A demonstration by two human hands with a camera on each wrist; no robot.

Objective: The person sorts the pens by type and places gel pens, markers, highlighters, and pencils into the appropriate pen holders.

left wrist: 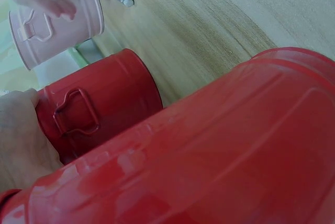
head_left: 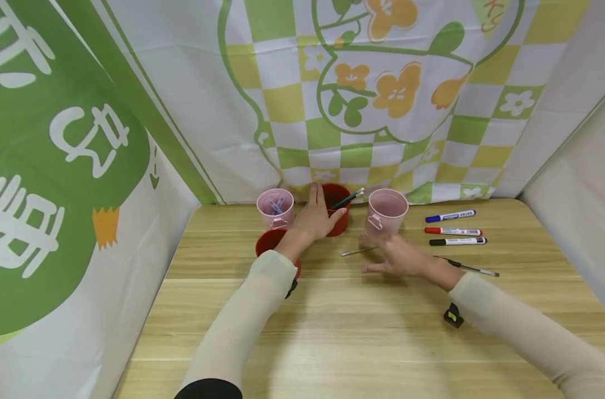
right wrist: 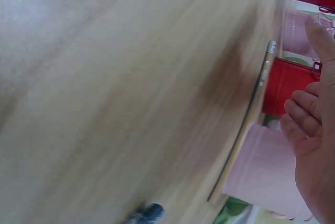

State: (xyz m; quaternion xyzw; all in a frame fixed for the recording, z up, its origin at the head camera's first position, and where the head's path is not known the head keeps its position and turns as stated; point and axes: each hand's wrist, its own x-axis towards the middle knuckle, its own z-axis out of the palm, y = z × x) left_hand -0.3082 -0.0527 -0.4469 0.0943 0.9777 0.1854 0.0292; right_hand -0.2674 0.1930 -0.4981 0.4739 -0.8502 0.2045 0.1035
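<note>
My left hand (head_left: pixel 313 217) lies over the left side of a small red bucket (head_left: pixel 338 224) at the back, fingers straight along its rim and thumb spread toward the front. Two dark green pencils (head_left: pixel 346 200) lean inside that bucket. My right hand (head_left: pixel 399 256), empty with its fingers extended, is just in front of the right pink bucket (head_left: pixel 386 213). Below it on the table lies a pencil (right wrist: pixel 243 130), partly covered by the hand in the head view. The right wrist view shows the palm of this hand (right wrist: pixel 314 124) beside the buckets.
A pink bucket (head_left: pixel 270 216) with light blue items inside stands back left. Nearer, under my left forearm, is another red bucket (head_left: pixel 266 244). Blue (head_left: pixel 450 216), red (head_left: pixel 453 231) and black (head_left: pixel 457 241) markers lie at right, with a pen (head_left: pixel 474 269) and a small black object (head_left: pixel 452 316).
</note>
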